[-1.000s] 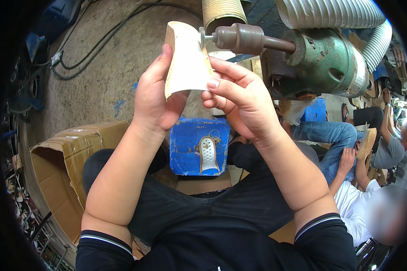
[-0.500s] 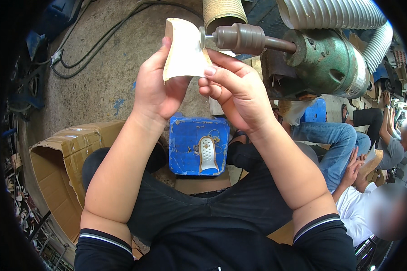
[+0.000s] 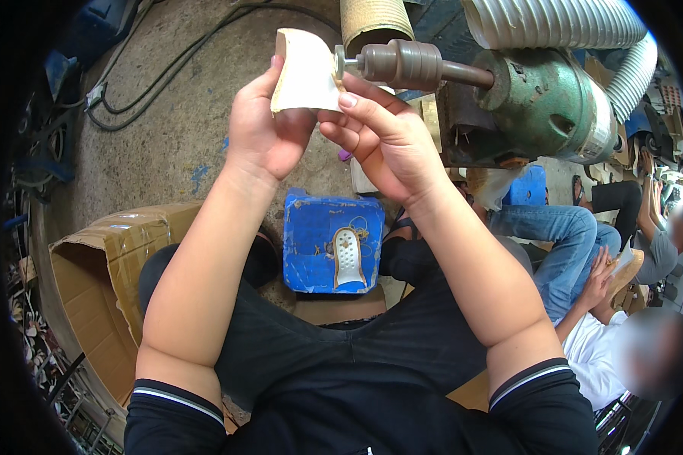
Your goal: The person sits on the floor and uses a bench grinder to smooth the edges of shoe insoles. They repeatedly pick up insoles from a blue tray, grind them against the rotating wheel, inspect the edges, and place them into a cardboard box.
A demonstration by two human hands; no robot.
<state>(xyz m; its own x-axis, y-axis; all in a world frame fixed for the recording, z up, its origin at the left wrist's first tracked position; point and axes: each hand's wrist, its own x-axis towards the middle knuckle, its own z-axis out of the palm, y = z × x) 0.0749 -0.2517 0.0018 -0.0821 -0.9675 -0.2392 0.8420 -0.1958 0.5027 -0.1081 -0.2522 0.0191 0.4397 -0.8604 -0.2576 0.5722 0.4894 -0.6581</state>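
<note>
Matt tan leather-like piece (image 3: 305, 72), dull brown metal spindle (image 3: 402, 64), chipped green-painted motor housing (image 3: 542, 106), taped cardboard box (image 3: 102, 265).

Bare concrete floor (image 3: 167, 114), stained, black cables (image 3: 129, 91) trailing across it. Open cardboard box (image 3: 91, 280) at left, blue block (image 3: 315, 235) centre. Ribbed grey duct hoses (image 3: 569, 23) overhead. Another person (image 3: 584, 250) seated at right. Daylight, even.
</note>
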